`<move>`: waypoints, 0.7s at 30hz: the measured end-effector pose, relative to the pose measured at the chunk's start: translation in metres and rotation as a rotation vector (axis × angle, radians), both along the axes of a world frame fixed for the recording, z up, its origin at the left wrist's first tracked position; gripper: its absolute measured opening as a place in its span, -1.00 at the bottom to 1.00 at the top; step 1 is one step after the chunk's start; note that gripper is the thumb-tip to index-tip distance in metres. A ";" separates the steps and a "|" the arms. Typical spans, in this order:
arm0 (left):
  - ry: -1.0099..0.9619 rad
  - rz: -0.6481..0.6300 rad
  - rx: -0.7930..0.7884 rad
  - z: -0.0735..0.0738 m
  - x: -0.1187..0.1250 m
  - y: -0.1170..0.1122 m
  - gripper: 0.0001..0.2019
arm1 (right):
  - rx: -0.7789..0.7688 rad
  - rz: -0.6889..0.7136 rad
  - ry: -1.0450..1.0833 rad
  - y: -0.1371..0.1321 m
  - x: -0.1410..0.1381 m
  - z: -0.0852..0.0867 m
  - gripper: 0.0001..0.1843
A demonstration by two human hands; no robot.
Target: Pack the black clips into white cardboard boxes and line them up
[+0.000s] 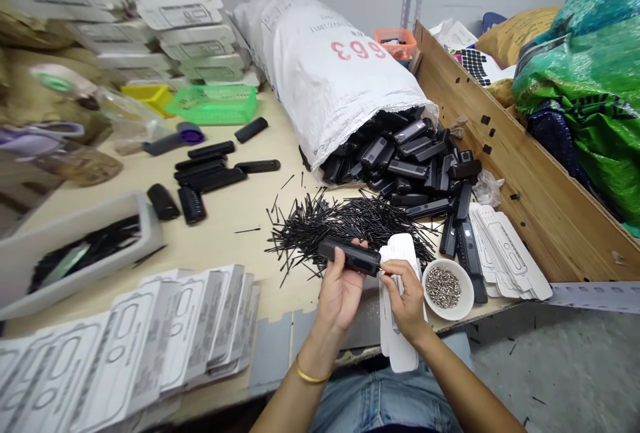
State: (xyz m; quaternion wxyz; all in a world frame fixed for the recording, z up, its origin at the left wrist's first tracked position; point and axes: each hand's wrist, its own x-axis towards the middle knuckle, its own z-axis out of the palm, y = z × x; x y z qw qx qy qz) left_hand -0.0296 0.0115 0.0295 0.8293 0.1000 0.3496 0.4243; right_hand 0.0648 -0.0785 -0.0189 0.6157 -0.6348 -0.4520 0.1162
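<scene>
My left hand (pixel 341 289) is wrapped round a black oblong plastic case (pixel 350 256), held level just above the table's front edge. My right hand (pixel 406 296) is pinched at the case's right end; what its fingertips hold is too small to make out. Under my right hand lies a stack of white packaging cards (pixel 400 346). A heap of thin black sticks (pixel 345 223) is spread on the table just behind my hands. A white bowl of small metal parts (pixel 443 287) stands right of my right hand.
A white woven sack (pixel 325 66) spills black cases (pixel 410 153) at the back. More black cases (pixel 210 169) lie at the centre left. White cards (pixel 130 339) fan out front left, others (pixel 505 253) at right. A wooden board (pixel 520 173) borders the right side. A grey tray (pixel 75 253) sits left.
</scene>
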 end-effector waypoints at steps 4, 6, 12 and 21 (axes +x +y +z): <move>0.179 -0.011 0.657 -0.002 -0.037 -0.004 -0.66 | -0.170 -0.087 0.068 -0.018 0.032 0.008 -0.76; 0.404 -0.171 0.791 -0.019 -0.041 -0.003 -0.67 | -0.287 -0.059 -0.068 -0.024 0.051 0.013 -0.85; 0.326 -0.134 0.427 -0.048 -0.017 0.021 -0.57 | -0.732 0.268 -0.637 -0.013 0.079 0.016 -0.66; 0.562 -0.175 0.506 -0.047 0.013 0.046 -0.30 | -1.010 0.445 -0.487 0.036 0.114 0.012 -0.81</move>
